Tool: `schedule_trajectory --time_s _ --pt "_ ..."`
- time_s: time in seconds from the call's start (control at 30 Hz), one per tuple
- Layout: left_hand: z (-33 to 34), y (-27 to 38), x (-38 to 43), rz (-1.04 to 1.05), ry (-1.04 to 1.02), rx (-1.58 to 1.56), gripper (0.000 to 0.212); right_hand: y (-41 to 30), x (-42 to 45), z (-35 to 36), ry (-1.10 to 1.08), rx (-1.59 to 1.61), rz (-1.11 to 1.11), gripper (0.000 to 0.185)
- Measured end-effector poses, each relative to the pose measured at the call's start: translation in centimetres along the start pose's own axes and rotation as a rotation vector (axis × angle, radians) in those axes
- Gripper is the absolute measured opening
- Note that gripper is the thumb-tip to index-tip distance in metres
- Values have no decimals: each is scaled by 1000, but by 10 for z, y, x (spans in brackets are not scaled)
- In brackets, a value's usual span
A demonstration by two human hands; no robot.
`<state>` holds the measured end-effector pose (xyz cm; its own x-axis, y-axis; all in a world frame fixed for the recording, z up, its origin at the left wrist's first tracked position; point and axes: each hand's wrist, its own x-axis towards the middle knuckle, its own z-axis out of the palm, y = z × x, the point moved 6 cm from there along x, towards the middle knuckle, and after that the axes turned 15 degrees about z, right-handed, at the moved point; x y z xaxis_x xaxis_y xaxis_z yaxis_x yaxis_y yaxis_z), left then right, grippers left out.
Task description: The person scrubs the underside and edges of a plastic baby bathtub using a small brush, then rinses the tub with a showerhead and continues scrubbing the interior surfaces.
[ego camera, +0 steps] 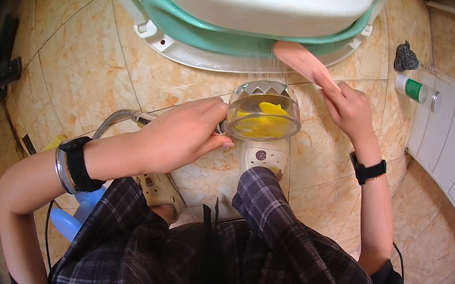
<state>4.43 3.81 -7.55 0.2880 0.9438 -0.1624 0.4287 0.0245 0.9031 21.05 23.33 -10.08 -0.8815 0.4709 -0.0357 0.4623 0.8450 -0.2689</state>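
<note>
My left hand [187,131] grips the handle of a shower head [265,112] with a clear body and a yellow fan-like piece inside. Fine jets of water leave its far face toward a green and white plastic tub [211,40], whose smooth white oval part [257,1] faces me. A pink, flat-ended brush or scrubber [301,61] is held by its handle in my right hand [347,109]. Its far end touches or nearly touches the tub's green wall; the working side is hidden.
A metal shower hose [118,119] curves behind my left forearm. On the right, a dark scouring pad [407,57] and a bottle with a green label [412,89] lie by a white ribbed panel [449,131]. Blue plastic [70,220] shows beside my left leg. The floor is tiled [335,131].
</note>
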Motion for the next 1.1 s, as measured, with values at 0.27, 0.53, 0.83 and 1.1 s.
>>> schedule_trajectory --time_s 0.27,0.53,0.83,1.1 --pt "8 11 12 1 -113 -28 31 25 -9 0 88 20 10 51" --pt "6 11 17 -11 -90 4 30 9 1 1 55 13 -6 49" --pt "-6 34 21 38 -99 31 31 40 -77 -30 331 168 139 45" --pt "-7 31 48 21 13 80 31 9 -18 -23 517 538 380 47"
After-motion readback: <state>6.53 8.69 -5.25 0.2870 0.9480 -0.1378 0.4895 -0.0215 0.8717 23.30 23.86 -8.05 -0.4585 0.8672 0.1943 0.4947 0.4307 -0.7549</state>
